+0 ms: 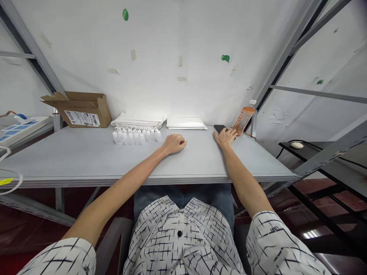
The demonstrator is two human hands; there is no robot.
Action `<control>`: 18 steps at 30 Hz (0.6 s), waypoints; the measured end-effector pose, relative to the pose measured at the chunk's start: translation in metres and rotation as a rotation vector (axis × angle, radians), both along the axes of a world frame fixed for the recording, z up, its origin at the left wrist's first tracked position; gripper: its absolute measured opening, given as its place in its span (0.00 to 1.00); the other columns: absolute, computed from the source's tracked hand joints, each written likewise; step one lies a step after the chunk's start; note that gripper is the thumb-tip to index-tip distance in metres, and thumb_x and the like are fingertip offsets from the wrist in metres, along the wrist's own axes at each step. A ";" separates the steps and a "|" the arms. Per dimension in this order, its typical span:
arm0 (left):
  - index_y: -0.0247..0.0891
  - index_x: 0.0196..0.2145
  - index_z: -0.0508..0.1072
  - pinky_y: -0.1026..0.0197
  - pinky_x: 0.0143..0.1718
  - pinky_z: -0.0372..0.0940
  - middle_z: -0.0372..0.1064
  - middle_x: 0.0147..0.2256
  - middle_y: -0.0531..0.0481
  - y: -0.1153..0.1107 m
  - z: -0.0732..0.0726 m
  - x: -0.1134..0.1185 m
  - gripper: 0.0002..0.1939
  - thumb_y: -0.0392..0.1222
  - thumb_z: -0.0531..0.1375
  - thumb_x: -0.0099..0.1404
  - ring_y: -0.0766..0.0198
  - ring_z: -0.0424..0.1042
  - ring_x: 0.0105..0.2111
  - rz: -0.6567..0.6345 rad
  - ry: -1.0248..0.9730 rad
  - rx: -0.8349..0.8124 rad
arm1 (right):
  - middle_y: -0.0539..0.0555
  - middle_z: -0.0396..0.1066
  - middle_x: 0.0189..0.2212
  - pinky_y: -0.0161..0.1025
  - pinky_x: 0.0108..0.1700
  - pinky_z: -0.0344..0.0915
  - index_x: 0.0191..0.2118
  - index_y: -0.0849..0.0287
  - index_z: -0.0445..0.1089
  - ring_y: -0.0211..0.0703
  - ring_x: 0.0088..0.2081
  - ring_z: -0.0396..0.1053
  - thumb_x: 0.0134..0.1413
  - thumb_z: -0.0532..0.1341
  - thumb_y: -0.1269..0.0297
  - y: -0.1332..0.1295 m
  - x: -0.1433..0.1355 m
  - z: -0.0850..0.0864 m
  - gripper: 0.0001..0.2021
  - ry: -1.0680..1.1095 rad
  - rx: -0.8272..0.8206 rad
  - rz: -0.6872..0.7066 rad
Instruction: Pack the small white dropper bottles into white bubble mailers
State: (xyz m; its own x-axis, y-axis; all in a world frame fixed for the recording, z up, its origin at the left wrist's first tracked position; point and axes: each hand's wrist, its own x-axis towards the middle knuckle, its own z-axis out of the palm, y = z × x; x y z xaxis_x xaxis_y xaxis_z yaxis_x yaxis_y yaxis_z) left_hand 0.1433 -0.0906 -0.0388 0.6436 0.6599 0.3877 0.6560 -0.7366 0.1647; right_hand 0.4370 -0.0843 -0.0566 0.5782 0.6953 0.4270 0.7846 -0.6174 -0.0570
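Observation:
My left hand [174, 144] rests on the grey tabletop [197, 160], its fingers curled into a loose fist with nothing visible in it. To its left stands a cluster of several small white dropper bottles [137, 137]. On the right side of the table, my right hand [225, 136] lies with fingers spread over a flat black object, perhaps a phone [220, 128], which it partly covers. Just beyond those fingers, a clear bottle with orange liquid and a white cap [244, 119] leans to the right.
Along the wall lie a stack of white sheets or bags [140, 118] and a second flat white stack [186, 123]. An opened cardboard box [83, 110] sits at the back left. Metal frame posts [275, 68] rise beside the table. A white mouse [297, 145] lies on a black side table.

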 end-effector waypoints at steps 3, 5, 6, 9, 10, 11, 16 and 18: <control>0.35 0.25 0.78 0.59 0.27 0.48 0.75 0.33 0.41 0.000 0.000 0.000 0.22 0.45 0.50 0.68 0.58 0.68 0.29 0.001 0.002 0.000 | 0.80 0.63 0.56 0.60 0.56 0.47 0.55 0.76 0.66 0.71 0.59 0.54 0.62 0.54 0.48 -0.001 0.000 -0.001 0.31 -0.038 0.042 0.031; 0.35 0.25 0.78 0.59 0.27 0.48 0.75 0.33 0.41 -0.001 0.001 0.000 0.22 0.45 0.50 0.68 0.58 0.68 0.29 0.001 0.002 -0.002 | 0.79 0.65 0.54 0.59 0.55 0.47 0.54 0.76 0.67 0.70 0.58 0.55 0.62 0.55 0.51 -0.003 -0.001 0.000 0.29 -0.054 0.052 0.046; 0.35 0.25 0.78 0.59 0.27 0.48 0.75 0.33 0.41 -0.001 0.001 0.000 0.23 0.45 0.50 0.68 0.59 0.68 0.29 0.000 0.002 -0.004 | 0.79 0.65 0.53 0.58 0.55 0.47 0.53 0.75 0.68 0.69 0.57 0.56 0.62 0.55 0.52 -0.003 -0.001 0.000 0.27 -0.059 0.052 0.057; 0.35 0.24 0.78 0.59 0.27 0.47 0.76 0.33 0.41 -0.001 0.001 0.000 0.22 0.45 0.50 0.68 0.59 0.68 0.30 -0.001 0.001 -0.005 | 0.77 0.66 0.51 0.55 0.54 0.48 0.51 0.74 0.71 0.66 0.55 0.58 0.62 0.54 0.58 -0.005 -0.003 0.002 0.23 -0.065 0.035 0.103; 0.35 0.24 0.78 0.59 0.27 0.47 0.76 0.33 0.41 -0.001 0.001 0.000 0.22 0.45 0.50 0.68 0.59 0.68 0.30 0.000 -0.001 -0.004 | 0.76 0.66 0.51 0.55 0.53 0.49 0.50 0.74 0.72 0.65 0.54 0.58 0.62 0.53 0.59 -0.006 -0.004 0.002 0.22 -0.071 0.028 0.125; 0.35 0.24 0.78 0.59 0.27 0.48 0.76 0.33 0.41 -0.001 0.001 0.000 0.22 0.45 0.50 0.68 0.59 0.69 0.30 0.001 -0.002 -0.003 | 0.76 0.66 0.50 0.54 0.53 0.50 0.49 0.74 0.73 0.65 0.54 0.58 0.63 0.52 0.61 -0.006 -0.005 0.003 0.21 -0.081 0.022 0.149; 0.35 0.24 0.78 0.59 0.27 0.49 0.76 0.33 0.41 0.001 -0.001 0.001 0.22 0.46 0.50 0.68 0.58 0.69 0.29 -0.004 -0.010 -0.003 | 0.74 0.68 0.48 0.54 0.52 0.51 0.47 0.75 0.75 0.63 0.52 0.60 0.60 0.52 0.69 -0.004 -0.018 0.005 0.18 -0.203 0.016 0.318; 0.36 0.24 0.78 0.59 0.27 0.49 0.76 0.33 0.42 0.002 -0.002 0.001 0.22 0.46 0.50 0.68 0.58 0.69 0.30 -0.006 -0.012 -0.005 | 0.74 0.69 0.47 0.53 0.51 0.53 0.46 0.74 0.75 0.62 0.51 0.60 0.59 0.52 0.71 -0.001 -0.025 0.005 0.18 -0.245 -0.015 0.398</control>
State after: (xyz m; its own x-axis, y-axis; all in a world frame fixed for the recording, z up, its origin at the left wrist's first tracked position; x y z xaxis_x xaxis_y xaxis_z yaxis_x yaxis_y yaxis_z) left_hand 0.1439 -0.0888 -0.0403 0.6428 0.6578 0.3925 0.6494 -0.7397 0.1762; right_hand 0.4121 -0.0857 -0.0515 0.1484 0.8497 0.5060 0.9499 -0.2649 0.1662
